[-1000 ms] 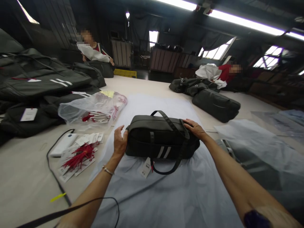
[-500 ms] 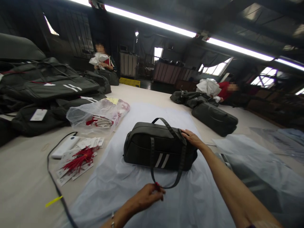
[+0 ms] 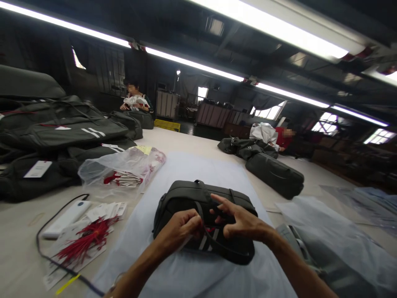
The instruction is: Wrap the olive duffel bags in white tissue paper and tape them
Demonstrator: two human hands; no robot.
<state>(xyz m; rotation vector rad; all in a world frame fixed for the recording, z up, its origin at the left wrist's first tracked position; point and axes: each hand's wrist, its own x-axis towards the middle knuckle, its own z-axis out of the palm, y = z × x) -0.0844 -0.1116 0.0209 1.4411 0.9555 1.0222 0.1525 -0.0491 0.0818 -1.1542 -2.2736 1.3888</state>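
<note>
A dark grey duffel bag (image 3: pixel 182 192) with two pale stripes lies on its base in front of me. My left hand (image 3: pixel 186 227) is closed at the front of the bag, its fingers around the bag's front carry handle (image 3: pixel 231 253). A bit of red cord shows beside those fingers; what hangs from it is hidden. My right hand (image 3: pixel 237 219) hovers over the bag's front right part, fingers spread and curved, with nothing visible in them. The handle's loop droops below my right hand.
On the left are tags with red strings (image 3: pixel 87 240), a white device (image 3: pixel 66 219) with a black cable, and a plastic bag (image 3: pixel 102 169) holding tags. Piled duffels (image 3: pixel 71 124) stand beyond. Right: more bags (image 3: pixel 274 174) and plastic sheeting (image 3: pixel 328 223). Two people work farther back.
My left hand has risen from below the bag to its front, bringing the handle up. My right hand has let go of the bag's top right end and come inward. The view has tilted up.
</note>
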